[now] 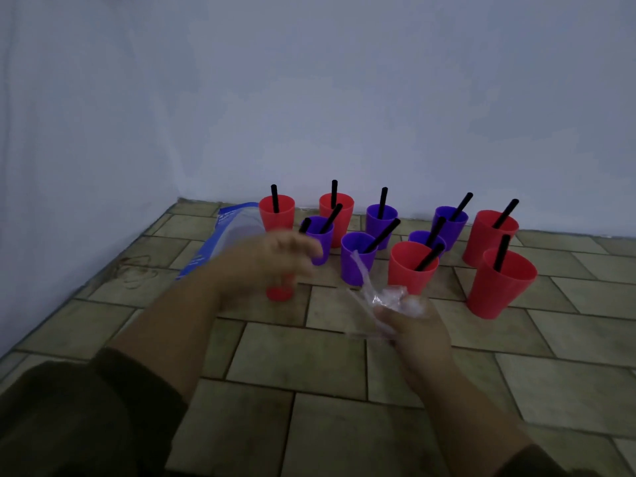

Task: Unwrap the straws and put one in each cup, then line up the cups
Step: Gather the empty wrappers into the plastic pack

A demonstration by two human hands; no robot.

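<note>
the left hand [272, 258] is smeared by motion and hangs in front of a red cup [280, 291] at the left of the group, hiding everything but the cup's base. the tip of a black straw [305, 224] shows just above the fingers, but through the blur i cannot tell whether the hand pinches that straw or grips the cup, nor whether its fingers are together or apart. the right hand [418, 330] is nearer the camera and to the right, palm side up, fingers curled round a crumpled bunch of clear wrappers [390, 297]. one loose tail of the wrappers rises from the fist across the front of the near purple cup [356, 270]. just beyond the fist stands the near red cup [409, 273], apart from the hand, its straw leaning right. the other cups [380, 222], red and purple, stand upright in a loose cluster behind these on the tiled floor [309, 356], near the wall [344, 98], each with a black straw in it. a blue and clear bag [220, 242] lies on the floor left of the cluster, partly behind the left hand. a dark sleeve [69, 407] covers the left forearm.
</note>
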